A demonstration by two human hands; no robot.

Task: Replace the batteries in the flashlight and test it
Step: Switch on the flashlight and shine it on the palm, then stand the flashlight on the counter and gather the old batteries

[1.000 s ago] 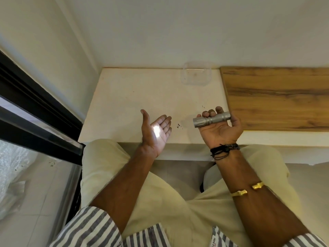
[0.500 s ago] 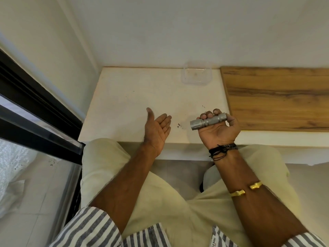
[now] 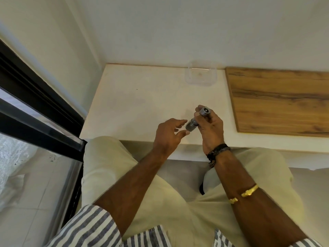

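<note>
One flashlight (image 3: 196, 119) gripped in right hand (image 3: 211, 129); left hand (image 3: 168, 135) fingers spread, empty.

Right hand (image 3: 210, 125) clenched, left hand (image 3: 169, 134) spread

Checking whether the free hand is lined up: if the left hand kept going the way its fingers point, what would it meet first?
Probably the flashlight's head end, held in the right hand. The left hand points right at it; depth is unclear.

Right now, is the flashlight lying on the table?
No, the right hand holds the flashlight above the table, with the left hand open beside it.
</note>
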